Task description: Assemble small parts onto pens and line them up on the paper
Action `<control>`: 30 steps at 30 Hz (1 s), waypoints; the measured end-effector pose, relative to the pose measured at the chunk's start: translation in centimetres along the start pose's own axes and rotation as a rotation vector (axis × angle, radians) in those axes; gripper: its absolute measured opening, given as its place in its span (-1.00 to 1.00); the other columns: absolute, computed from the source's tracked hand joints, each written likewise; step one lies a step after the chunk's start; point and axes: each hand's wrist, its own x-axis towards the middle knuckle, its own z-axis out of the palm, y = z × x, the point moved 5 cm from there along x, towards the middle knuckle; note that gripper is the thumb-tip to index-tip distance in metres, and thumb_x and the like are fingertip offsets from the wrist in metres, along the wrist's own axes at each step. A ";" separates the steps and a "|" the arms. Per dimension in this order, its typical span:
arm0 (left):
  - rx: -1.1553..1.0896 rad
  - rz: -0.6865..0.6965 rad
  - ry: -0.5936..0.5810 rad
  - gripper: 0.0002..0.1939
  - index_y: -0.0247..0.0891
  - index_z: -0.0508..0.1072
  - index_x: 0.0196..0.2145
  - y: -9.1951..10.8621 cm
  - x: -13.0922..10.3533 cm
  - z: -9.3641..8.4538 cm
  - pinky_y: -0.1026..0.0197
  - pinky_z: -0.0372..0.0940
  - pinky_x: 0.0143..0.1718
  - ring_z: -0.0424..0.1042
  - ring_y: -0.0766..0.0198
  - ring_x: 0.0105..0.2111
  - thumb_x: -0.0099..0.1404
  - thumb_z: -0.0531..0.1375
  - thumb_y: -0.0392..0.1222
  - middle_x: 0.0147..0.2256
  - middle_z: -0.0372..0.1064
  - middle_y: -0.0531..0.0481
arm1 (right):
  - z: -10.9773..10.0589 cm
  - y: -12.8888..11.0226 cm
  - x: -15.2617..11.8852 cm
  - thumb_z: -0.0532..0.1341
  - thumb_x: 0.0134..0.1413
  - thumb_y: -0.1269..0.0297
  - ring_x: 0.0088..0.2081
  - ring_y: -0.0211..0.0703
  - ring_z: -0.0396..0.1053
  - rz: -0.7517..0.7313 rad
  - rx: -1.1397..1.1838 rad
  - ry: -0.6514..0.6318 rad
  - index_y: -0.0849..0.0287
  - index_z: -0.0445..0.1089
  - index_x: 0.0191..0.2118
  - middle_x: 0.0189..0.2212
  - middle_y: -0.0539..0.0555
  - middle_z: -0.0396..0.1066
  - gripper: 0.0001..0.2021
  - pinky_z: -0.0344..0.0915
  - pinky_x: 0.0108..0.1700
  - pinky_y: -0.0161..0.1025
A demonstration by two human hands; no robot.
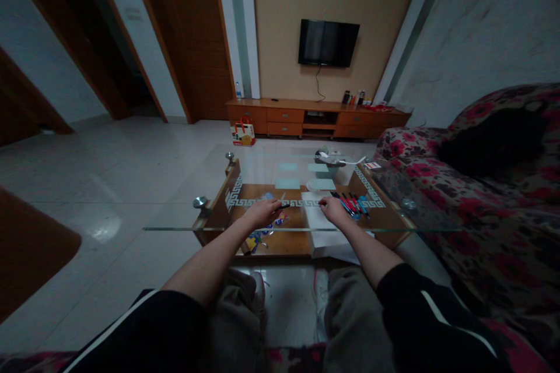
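Over the glass tabletop (262, 228), my left hand (263, 213) is closed on a dark pen (284, 206) that points to the right. My right hand (331, 210) is closed at the right, above the white box (321, 232) seen through the glass; whatever its fingers hold is too small to make out. Beside it on the right lie several pens (352, 204) in red, blue and black. The two hands are apart.
Small colourful packets (254, 242) show on the wooden shelf beneath the glass. A bin (330, 172) stands beyond the table, near a small card (372, 165). The flowered sofa (494, 245) is on the right, and a gift bag (243, 134) stands by the TV cabinet (284, 116).
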 end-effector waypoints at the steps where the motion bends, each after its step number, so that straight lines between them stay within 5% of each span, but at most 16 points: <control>1: 0.000 -0.001 0.001 -0.65 -0.06 0.41 0.09 0.0 0.0 0.0 0.21 0.34 -0.18 0.48 0.16 -0.15 0.46 -0.01 -0.01 -0.10 0.47 -0.09 | 0.0 0.0 0.0 0.20 0.09 0.46 -0.07 -0.06 0.50 0.003 -0.002 0.002 0.17 0.61 -0.15 -0.16 0.18 0.58 -0.73 0.28 0.04 -0.28; 15: -0.022 0.004 0.016 -0.65 -0.08 0.43 0.08 -0.1 0.0 0.2 0.21 0.35 -0.17 0.48 0.16 -0.16 0.46 0.00 -0.01 -0.12 0.47 -0.11 | -0.1 -0.3 -0.1 0.18 0.08 0.46 -0.07 -0.05 0.45 0.036 -0.002 0.062 0.29 0.49 0.00 -0.13 0.24 0.52 -0.65 0.24 0.03 -0.27; 21: 0.015 0.024 0.016 -0.66 -0.08 0.44 0.02 0.6 0.3 0.0 0.23 0.34 -0.24 0.49 0.17 -0.19 0.47 0.00 0.03 -0.12 0.46 -0.09 | -1.9 -5.1 -0.7 0.13 0.23 0.28 -0.08 -0.06 0.38 -0.133 0.164 0.225 0.27 0.46 -0.05 -0.17 0.22 0.48 -0.73 0.22 0.03 -0.22; 26: 0.054 0.068 0.016 -0.69 -0.10 0.44 0.01 1.7 0.7 -0.3 0.26 0.33 -0.25 0.50 0.19 -0.21 0.46 0.05 0.02 -0.12 0.48 -0.09 | -0.3 -10.4 -1.7 0.08 0.31 0.04 -0.34 -0.15 0.38 -0.256 0.377 -0.015 0.18 0.51 -0.32 -0.38 0.10 0.51 -0.62 0.21 -0.24 -0.29; 30: 0.050 0.087 0.036 -0.69 -0.11 0.44 0.04 1.8 0.9 -0.3 0.27 0.33 -0.22 0.51 0.21 -0.21 0.45 0.08 0.02 -0.14 0.50 -0.09 | 1.2 -11.5 -2.1 -0.02 0.32 -0.10 -0.42 -0.18 0.37 -0.213 0.481 -0.223 0.22 0.50 -0.48 -0.51 0.08 0.48 -0.42 0.17 -0.34 -0.32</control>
